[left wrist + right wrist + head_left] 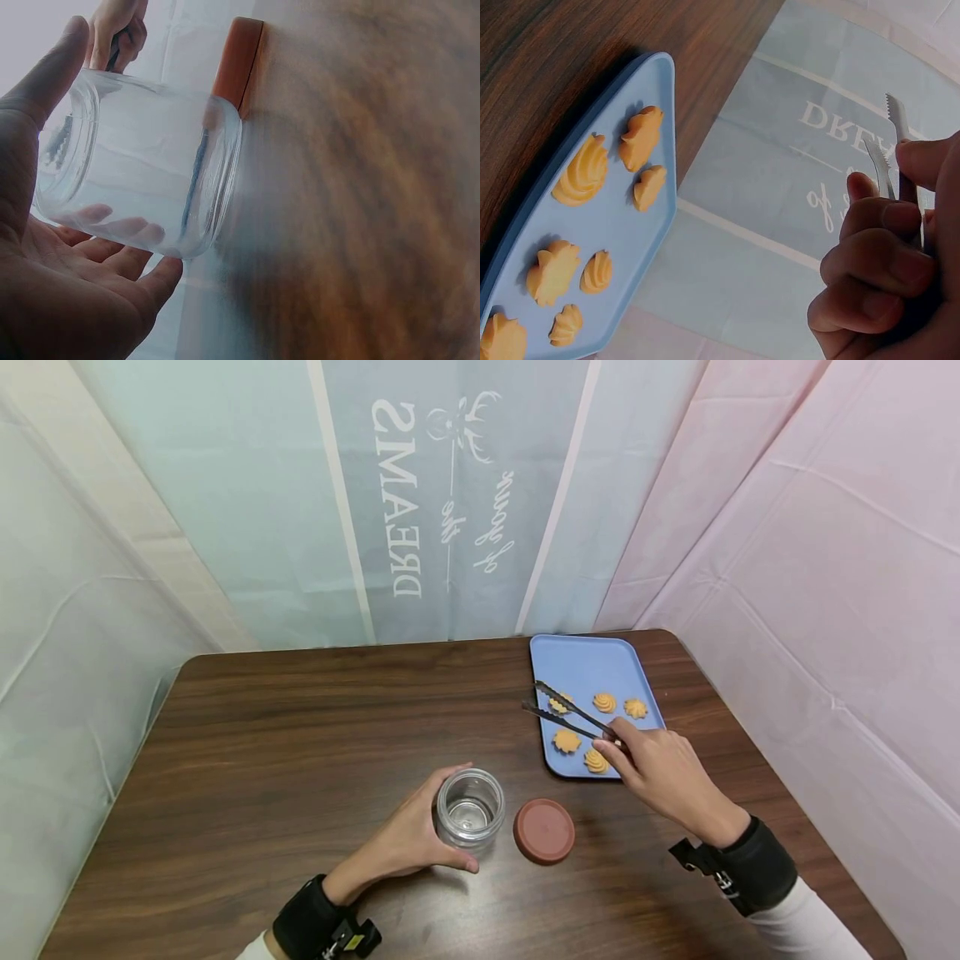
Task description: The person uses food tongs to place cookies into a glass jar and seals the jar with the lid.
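**Tongs over the cookie tray, jar steadied at the near edge**

Nearest you, approx 7 o'clock on the dark wood table [300, 735], your left hand [405, 839] cups the clear glass jar [470, 806]. Thumb on its near side, fingers curled round the far side; the left wrist view shows the fingertips through the glass. The jar stands upright w/ its mouth open and nothing inside.

Just beside it at 3 o'clock lies the reddish-brown lid [544, 831], flat on the table, apart from the jar.

Further out, approx 1 o'clock from the lid, your right hand [660, 772] grips the dark tongs [570, 714] by the handle end, fingers wrapped tight round both arms. The tongs point toward 10 o'clock from the hand, tips spread narrowly on either side of one cookie [559, 702] at the tray's left side. Can't tell if the tips touch it.

The light blue tray [585, 660] sits at the table's far right, approx 1 o'clock from you. Other orange swirl cookies [604, 702] lie in its near half, set apart from each other; its far half is bare.

Behind the table hangs a pale backdrop [450, 485] w/ mirrored lettering, pink sheeting [825, 527] to its right.
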`<action>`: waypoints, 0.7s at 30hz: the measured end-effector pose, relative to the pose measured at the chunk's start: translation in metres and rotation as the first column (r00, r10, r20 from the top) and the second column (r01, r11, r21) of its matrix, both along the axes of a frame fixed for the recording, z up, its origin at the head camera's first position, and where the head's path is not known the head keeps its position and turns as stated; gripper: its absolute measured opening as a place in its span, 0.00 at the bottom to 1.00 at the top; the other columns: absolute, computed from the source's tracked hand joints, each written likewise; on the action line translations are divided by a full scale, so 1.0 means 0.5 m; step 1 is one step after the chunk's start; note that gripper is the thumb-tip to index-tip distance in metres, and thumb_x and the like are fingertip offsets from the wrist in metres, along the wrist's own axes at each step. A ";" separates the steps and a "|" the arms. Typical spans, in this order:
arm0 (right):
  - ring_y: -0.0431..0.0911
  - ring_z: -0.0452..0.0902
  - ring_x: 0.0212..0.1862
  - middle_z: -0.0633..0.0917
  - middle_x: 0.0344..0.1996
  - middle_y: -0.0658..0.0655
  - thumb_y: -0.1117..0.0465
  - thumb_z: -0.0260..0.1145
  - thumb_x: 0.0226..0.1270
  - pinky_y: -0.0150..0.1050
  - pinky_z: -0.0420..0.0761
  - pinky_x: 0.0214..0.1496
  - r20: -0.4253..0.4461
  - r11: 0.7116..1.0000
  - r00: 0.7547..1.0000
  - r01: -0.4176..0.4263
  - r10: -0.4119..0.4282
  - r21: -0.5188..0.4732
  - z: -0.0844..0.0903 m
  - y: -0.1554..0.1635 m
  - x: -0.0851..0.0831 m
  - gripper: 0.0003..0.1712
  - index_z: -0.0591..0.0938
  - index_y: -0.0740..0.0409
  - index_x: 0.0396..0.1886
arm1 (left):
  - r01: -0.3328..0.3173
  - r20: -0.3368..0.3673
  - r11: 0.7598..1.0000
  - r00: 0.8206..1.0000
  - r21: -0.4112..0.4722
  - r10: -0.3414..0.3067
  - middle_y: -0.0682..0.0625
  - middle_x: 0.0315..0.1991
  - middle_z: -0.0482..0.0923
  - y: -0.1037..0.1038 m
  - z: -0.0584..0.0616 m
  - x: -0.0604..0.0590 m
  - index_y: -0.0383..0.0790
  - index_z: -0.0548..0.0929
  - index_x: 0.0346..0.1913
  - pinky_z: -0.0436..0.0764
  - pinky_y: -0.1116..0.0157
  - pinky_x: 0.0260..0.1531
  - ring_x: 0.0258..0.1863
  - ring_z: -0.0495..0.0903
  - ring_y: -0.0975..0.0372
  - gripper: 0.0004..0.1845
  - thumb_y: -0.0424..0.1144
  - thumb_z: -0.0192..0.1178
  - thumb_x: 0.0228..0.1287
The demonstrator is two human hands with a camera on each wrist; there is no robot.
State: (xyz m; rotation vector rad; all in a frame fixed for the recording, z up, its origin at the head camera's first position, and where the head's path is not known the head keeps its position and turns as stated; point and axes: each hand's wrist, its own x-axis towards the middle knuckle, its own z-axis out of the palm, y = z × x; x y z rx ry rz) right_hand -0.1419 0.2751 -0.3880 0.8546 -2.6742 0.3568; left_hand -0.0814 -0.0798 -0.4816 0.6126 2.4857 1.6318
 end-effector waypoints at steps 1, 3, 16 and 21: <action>0.31 0.54 0.18 0.62 0.16 0.39 0.54 0.67 0.79 0.31 0.57 0.22 0.001 1.000 1.000 0.001 -0.001 -0.001 -0.001 0.001 0.000 0.13 0.75 0.48 0.33 | 0.000 0.002 1.000 1.000 0.000 0.000 0.52 0.70 0.77 0.000 0.000 0.000 0.45 0.67 0.78 0.72 0.46 0.69 0.70 0.76 0.52 0.66 0.48 0.92 0.30; 0.31 0.56 0.18 0.63 0.16 0.39 0.54 0.68 0.78 0.32 0.59 0.22 0.003 1.000 1.000 0.004 -0.004 -0.001 -0.002 0.003 0.000 0.12 0.76 0.49 0.34 | 0.001 0.001 1.000 1.000 0.000 -0.001 0.52 0.70 0.77 0.000 -0.001 0.000 0.46 0.67 0.78 0.72 0.46 0.69 0.69 0.76 0.52 0.66 0.48 0.92 0.30; 0.31 0.59 0.18 0.67 0.15 0.37 0.52 0.71 0.75 0.32 0.62 0.23 0.026 0.999 0.998 0.051 -0.051 0.018 -0.008 0.017 0.002 0.10 0.80 0.50 0.37 | -0.001 -0.006 1.000 1.000 0.013 0.001 0.55 0.71 0.76 0.001 -0.006 -0.002 0.47 0.68 0.77 0.72 0.46 0.70 0.71 0.75 0.53 0.64 0.46 0.92 0.30; 0.31 0.58 0.18 0.66 0.15 0.37 0.52 0.72 0.74 0.32 0.60 0.22 0.011 0.998 0.998 0.056 -0.056 0.018 -0.009 0.027 0.000 0.10 0.80 0.50 0.37 | 0.009 -0.008 1.000 1.000 0.022 -0.009 0.54 0.71 0.77 0.003 -0.006 -0.005 0.45 0.68 0.77 0.72 0.46 0.70 0.70 0.76 0.52 0.65 0.45 0.92 0.30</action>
